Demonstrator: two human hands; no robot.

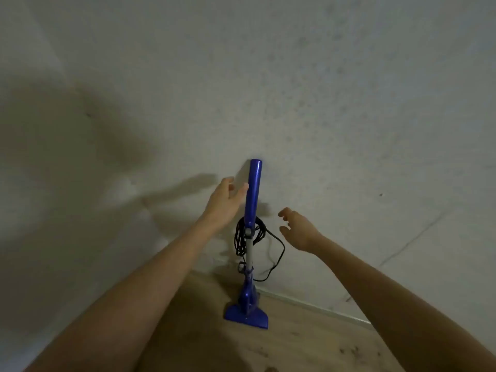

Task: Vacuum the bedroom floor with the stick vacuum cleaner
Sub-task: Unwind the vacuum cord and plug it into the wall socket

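Note:
A blue stick vacuum cleaner point(253, 194) stands upright against the wall, its floor head point(247, 315) on the wooden floor. A black power cord point(243, 237) hangs coiled around its grey shaft, with a loop trailing to the right. My left hand point(226, 201) is open just left of the blue handle, fingertips nearly touching it. My right hand point(298, 228) hovers open to the right of the shaft, apart from it, fingers curled.
A pale, stained wall point(322, 103) fills most of the view right ahead. A light baseboard point(322, 308) runs along its foot. The wooden floor point(295, 347) below shows dark specks of dirt at the lower right.

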